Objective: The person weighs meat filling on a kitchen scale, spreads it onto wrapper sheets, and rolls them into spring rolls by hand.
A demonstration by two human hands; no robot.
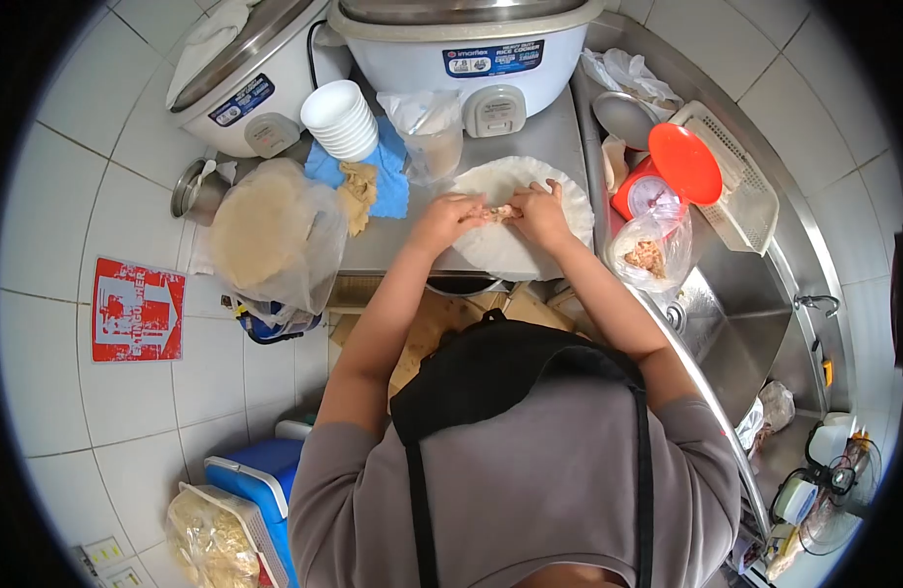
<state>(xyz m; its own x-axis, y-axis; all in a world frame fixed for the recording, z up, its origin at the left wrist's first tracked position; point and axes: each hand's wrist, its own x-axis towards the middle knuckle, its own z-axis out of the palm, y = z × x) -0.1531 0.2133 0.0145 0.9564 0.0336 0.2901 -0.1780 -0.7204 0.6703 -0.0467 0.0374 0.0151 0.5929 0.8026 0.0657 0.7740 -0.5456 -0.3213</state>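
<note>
A round white wrapper sheet (515, 250) lies flat on the steel counter. Across its upper part runs a short strip of pinkish filling (500, 213). My left hand (451, 216) has its fingers pressed on the left end of the filling. At the right end, my right hand (541, 211) pinches the same strip, one finger raised. To the right, a plastic bag of pinkish filling (645, 257) rests by a red scale (657, 194). A stack of round wrappers (260, 230) in plastic is at the left.
Two rice cookers (495, 69) (238, 108) line the back. White bowls (336, 113) stand on a blue cloth (388, 176) beside a clear plastic bag (432, 142). A metal pot (198, 191) is far left. On the right are a white basket (740, 196) and a sink (735, 333).
</note>
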